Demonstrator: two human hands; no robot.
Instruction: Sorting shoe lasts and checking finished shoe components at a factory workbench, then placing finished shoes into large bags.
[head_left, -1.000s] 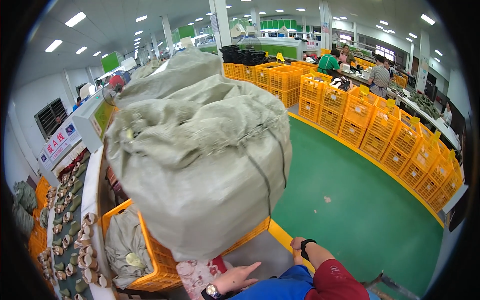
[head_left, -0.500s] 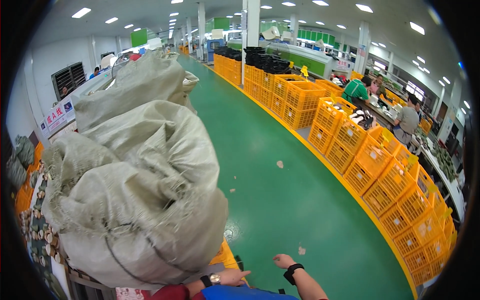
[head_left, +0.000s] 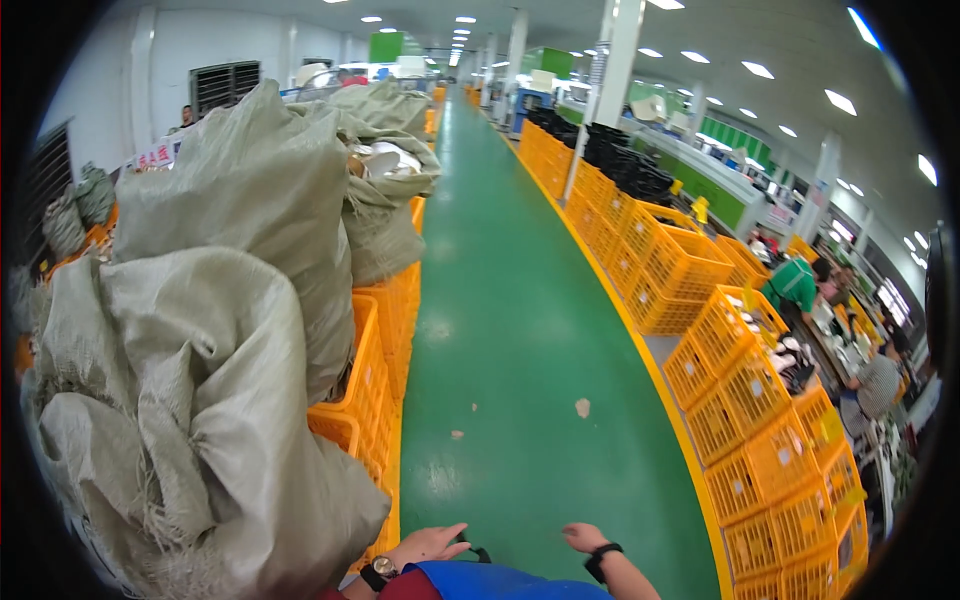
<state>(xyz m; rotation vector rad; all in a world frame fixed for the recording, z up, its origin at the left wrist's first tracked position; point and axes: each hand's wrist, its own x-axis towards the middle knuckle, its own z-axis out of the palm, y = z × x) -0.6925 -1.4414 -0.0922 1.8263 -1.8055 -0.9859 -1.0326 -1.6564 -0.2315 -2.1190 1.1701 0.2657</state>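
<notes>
My left hand is at the lower middle, with a watch on its wrist and its fingers stretched apart. It holds nothing that I can see. A small dark strap-like piece shows just beyond its fingertips. To its left bulges a large grey-green woven sack, folded and frayed, with a taller sack behind it. My right hand, a black band round its wrist, hangs over the green floor with loosely bent fingers and nothing visible in it. A blue garment covers my front between the forearms.
Orange crates stand under and beside the sacks along the left. More stacked orange crates line the right side behind a yellow floor line. A green aisle runs between. Several people work at tables at the far right.
My view has turned left and moved forward along the aisle. The sacks and crates shift in the picture. My left hand has risen with its fingers spread; my right hand stays low.
</notes>
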